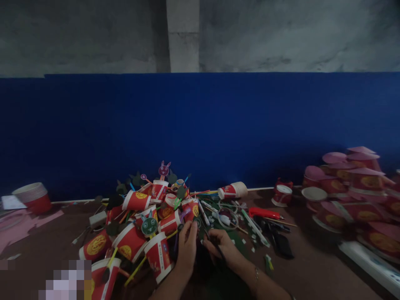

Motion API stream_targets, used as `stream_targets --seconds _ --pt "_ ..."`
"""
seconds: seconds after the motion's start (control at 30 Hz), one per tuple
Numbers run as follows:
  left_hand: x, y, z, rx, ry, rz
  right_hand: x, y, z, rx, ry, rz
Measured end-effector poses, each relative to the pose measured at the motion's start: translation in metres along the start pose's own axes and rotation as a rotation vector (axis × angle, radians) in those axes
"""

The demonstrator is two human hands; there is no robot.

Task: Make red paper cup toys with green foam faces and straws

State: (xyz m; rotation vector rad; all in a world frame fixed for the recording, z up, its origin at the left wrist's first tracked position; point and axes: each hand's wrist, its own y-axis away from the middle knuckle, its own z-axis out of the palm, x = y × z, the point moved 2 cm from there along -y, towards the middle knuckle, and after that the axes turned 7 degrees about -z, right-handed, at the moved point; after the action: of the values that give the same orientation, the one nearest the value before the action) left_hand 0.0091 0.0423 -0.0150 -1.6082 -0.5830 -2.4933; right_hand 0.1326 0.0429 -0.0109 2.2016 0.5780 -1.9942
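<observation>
My left hand (187, 245) is closed, pinching a small dark green paper cutout (197, 222) between thumb and fingertips. Close beside it, my right hand (222, 246) is curled round dark-handled scissors, whose narrow blades (204, 227) point up toward the cutout. The scene is dim, so I cannot tell whether the blades touch the paper. Left of my hands is a heap of red paper cups (158, 256) with coloured sticks. A green rabbit-face cutout (149, 226) stands among them, and a pink rabbit-face cutout (164, 169) tops the heap.
Paper scraps and pens (254, 227) lie to the right, with a red-handled tool (265, 213) and a black object (283, 244). Cups with pink cone tops (365, 179) are piled far right, near a white power strip (370, 266). Stacked cups (33, 198) stand far left.
</observation>
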Motion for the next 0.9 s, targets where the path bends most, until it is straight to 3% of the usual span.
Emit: stream_targets --seconds 0.43,0.9 --pt "-0.008 -0.001 0.0 -0.169 0.002 -0.051 -0.006 0.001 0.0 -0.015 -0.049 -0.044" --pt "-0.01 -0.004 -0.002 -0.072 0.09 -0.125 -0.004 0.0 -0.001 -0.005 -0.018 -0.004"
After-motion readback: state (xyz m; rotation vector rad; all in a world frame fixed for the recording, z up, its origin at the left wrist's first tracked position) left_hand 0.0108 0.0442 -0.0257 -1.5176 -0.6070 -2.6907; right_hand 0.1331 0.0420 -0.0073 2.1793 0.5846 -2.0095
